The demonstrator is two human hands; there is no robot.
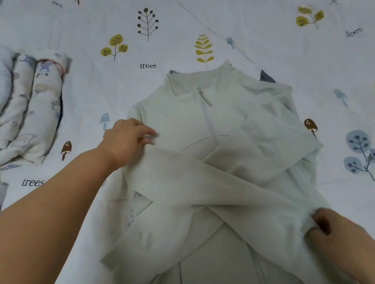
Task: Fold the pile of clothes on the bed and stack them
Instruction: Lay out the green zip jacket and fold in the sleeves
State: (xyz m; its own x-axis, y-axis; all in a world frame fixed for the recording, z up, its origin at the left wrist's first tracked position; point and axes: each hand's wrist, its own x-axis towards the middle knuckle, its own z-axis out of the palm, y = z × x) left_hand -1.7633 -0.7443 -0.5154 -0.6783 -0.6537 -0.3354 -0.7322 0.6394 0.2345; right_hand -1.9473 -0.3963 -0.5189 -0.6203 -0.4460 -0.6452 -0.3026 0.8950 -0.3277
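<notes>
— What are you doing with that sleeve?

— Laying it flat. My right hand (331, 226), nearest me, pinches the cuff (310, 221) by the jacket's (202, 119) right side. My left hand (126, 142), farther up, grips the same sleeve (202, 189) at the shoulder. I'd say keep it taut between both hands, set it down slantwise with no wrinkles, and match it to the other sleeve (279, 140) already folded across the chest.

— Where's the jacket itself?

— Face up in the middle of the bed (208, 13), zip (205, 97) closed, collar pointing away from me, hem toward the near edge. Both hands sit on it, well apart.

— And the rest?

— The folded stack (24, 105) lies near the bed's far left edge, clear of my hands.
</notes>
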